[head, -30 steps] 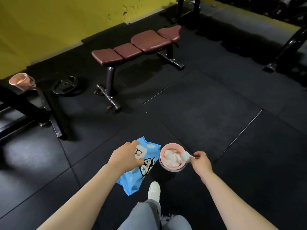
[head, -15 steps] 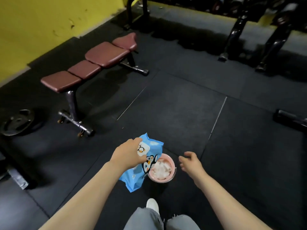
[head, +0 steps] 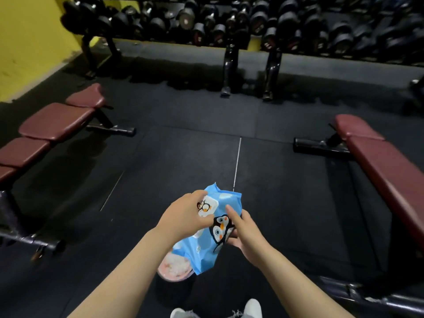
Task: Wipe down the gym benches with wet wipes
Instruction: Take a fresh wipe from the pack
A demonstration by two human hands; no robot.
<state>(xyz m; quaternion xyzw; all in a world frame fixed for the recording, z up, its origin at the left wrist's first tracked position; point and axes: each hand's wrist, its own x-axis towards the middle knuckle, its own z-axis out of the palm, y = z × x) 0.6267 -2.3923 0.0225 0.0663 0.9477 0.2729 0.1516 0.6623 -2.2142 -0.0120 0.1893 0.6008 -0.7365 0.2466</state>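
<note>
Both hands are on the wet wipes pack (head: 219,228), held above the floor: the left hand (head: 185,216) grips its upper left part with curled fingers, the right hand (head: 244,230) cups its right edge, forefinger laid across the front. Blue pack, cartoon penguins printed on it; any lettering is too small to read. Just below it, partly covered, hangs a pink cup (head: 174,268) with white wads inside. Maroon benches flank the black floor mat (head: 183,157): left bench (head: 55,122), right bench (head: 378,157). Beyond, a dumbbell rack (head: 229,19) against a yellow wall (head: 29,37).
</note>
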